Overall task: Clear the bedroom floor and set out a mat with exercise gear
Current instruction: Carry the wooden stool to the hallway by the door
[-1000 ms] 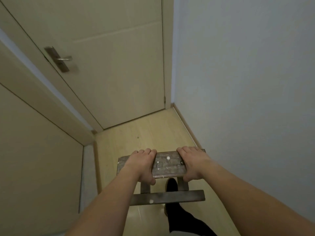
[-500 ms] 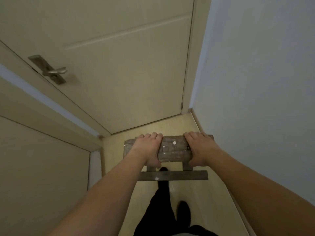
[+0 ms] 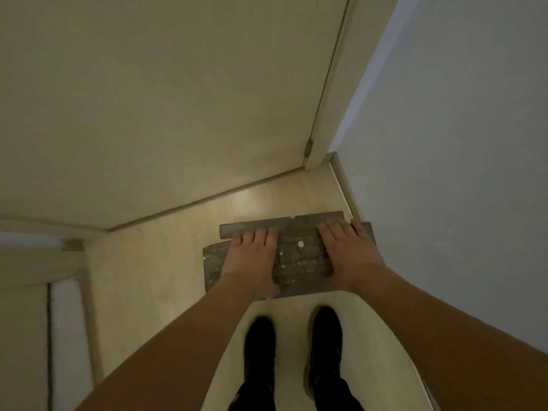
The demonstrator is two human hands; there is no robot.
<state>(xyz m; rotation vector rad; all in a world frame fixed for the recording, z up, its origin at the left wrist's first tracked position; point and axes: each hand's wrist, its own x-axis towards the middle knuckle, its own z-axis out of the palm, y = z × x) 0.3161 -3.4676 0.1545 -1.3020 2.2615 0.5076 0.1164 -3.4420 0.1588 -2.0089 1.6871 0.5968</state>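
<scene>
A small, worn wooden stool (image 3: 299, 262) with white paint specks is low over the pale floor in the corner between a door and the right wall. My left hand (image 3: 252, 259) grips the left part of its seat, fingers curled over the far edge. My right hand (image 3: 347, 253) grips the right part the same way. A crossbar of the stool (image 3: 281, 225) shows beyond my fingers. Whether the stool's legs touch the floor is hidden under the seat.
A closed beige door (image 3: 178, 99) fills the view ahead, its frame (image 3: 329, 114) meeting a white wall (image 3: 459, 173) on the right. A skirting board (image 3: 344, 185) runs along that wall. My two dark shoes (image 3: 290, 345) stand just behind the stool. Another door frame edge (image 3: 74, 262) is at left.
I have walked up to the door and lowered the stool toward the floor in the corner; the view now looks down on its seat, and the door handle has left the frame.
</scene>
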